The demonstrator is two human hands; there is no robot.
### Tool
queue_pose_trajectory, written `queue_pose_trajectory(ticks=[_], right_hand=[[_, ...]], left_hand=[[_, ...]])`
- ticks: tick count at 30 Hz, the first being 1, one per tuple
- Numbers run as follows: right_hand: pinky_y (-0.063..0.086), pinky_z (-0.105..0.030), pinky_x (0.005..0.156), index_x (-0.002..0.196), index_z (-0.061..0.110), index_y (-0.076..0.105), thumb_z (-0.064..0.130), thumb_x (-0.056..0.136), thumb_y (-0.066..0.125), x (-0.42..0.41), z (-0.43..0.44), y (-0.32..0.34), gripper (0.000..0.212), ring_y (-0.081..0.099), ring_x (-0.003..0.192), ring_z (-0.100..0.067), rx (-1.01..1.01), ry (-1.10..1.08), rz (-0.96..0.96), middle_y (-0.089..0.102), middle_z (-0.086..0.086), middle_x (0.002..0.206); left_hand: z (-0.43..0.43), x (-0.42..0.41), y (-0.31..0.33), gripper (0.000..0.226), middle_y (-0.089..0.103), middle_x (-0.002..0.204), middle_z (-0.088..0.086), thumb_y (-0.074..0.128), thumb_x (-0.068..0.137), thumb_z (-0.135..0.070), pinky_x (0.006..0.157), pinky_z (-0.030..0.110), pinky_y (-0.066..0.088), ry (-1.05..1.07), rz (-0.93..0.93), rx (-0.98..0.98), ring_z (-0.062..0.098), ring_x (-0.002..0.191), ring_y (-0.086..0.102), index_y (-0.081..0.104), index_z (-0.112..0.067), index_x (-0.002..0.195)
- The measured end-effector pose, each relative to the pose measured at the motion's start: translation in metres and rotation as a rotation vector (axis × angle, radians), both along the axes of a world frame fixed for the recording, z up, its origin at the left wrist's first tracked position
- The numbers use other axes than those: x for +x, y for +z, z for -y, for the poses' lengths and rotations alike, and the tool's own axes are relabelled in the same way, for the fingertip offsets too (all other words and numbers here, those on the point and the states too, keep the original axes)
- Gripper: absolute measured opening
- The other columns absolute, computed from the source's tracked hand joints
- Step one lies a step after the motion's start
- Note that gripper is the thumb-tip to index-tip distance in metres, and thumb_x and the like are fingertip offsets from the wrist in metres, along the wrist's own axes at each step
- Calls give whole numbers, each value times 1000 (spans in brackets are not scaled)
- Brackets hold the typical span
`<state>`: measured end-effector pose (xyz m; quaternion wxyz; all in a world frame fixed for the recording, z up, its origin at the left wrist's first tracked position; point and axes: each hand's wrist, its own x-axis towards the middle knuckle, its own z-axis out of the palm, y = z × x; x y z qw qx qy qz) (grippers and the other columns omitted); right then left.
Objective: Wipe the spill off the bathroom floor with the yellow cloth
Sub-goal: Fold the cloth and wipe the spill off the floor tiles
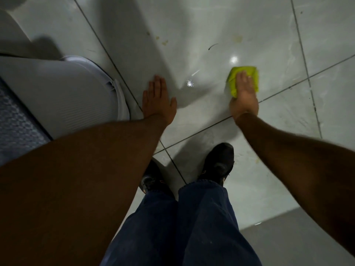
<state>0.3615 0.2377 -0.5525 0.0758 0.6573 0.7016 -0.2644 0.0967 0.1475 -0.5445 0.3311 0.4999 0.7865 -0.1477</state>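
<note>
A folded yellow cloth (pixel 235 76) lies flat on the grey tiled floor (pixel 201 25) at the right. My right hand (pixel 243 93) presses down on the cloth with fingers together, covering its near half. My left hand (pixel 158 98) rests flat on the floor with fingers spread and nothing in it, about a forearm's length left of the cloth. Small yellowish-brown spots of spill (pixel 164 42) and a fainter patch (pixel 238 38) sit on the tile beyond both hands. The floor around the cloth looks wet and shiny.
A white plastic lid or basin (pixel 76 96) lies at the left, close to my left hand. A blue patterned mat (pixel 15 127) shows at the far left edge. My two black shoes (pixel 219 162) and blue trousers stand below the hands. A dark curved mark (pixel 212 46) lies on the tile.
</note>
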Motion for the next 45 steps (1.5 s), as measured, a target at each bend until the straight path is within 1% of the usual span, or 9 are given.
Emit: queue_pose_trajectory(ticks=[3,6,13,19,23,27,30,36,45], right_hand=[[6,-31,127,160,13,20,2,91,44,-14,-41,-4,73,11,157,-30,-31,-322,10,14,-9,169],[7,-37,130,158,7,23,6,90,53,-42,-65,-2,74,13,156,-34,-36,-286,-40,17,-16,168],[15,-42,129,156,13,33,1,89,52,-103,-44,-1,70,17,155,-37,-113,517,-211,21,-13,167],[18,-43,128,157,15,28,-4,91,42,-71,-21,-5,71,17,156,-32,-57,719,-144,21,-7,167],[26,-38,126,159,22,26,0,88,51,-45,-40,1,78,16,157,-27,-37,331,-92,19,-3,169],[12,-38,129,160,15,19,11,86,63,-50,-85,1,86,9,157,-35,-86,-12,-6,12,-10,170],[13,-41,128,159,14,23,10,85,62,-75,-98,5,84,13,155,-40,-126,117,-26,15,-14,168],[23,-45,126,154,18,37,1,87,57,-114,-64,10,72,20,155,-34,-162,754,-142,25,-7,167],[27,-42,126,159,23,25,3,87,57,-54,-41,-1,82,16,157,-29,-12,131,-58,19,-3,169]], left_hand=[[-1,-1,-1,81,-5,176,5,37,103,-48,130,48,9,-1,-6,4,26,163,3,0,-14,167],[0,-1,0,82,-4,176,4,38,102,-47,130,48,10,19,0,11,25,163,4,0,-15,167],[3,-3,-3,81,0,176,5,36,102,-51,129,48,11,-5,-12,20,26,163,7,4,-15,167],[1,-2,1,80,-1,176,5,37,103,-50,129,47,10,-8,-3,11,25,163,6,5,-15,167],[-2,-5,3,79,-5,176,4,36,104,-49,130,47,8,18,13,7,25,163,3,3,-15,167],[-3,-4,3,79,-6,176,4,35,104,-48,130,47,8,9,16,-1,25,163,2,2,-15,167],[0,-6,3,78,-5,176,5,35,105,-48,130,48,10,5,11,-7,26,163,3,2,-14,167],[2,-3,-1,79,-4,176,3,35,103,-50,128,48,13,8,5,-1,25,163,6,4,-16,167],[1,-3,-1,77,-7,176,2,33,104,-51,129,48,13,11,43,-34,25,163,4,5,-16,167]])
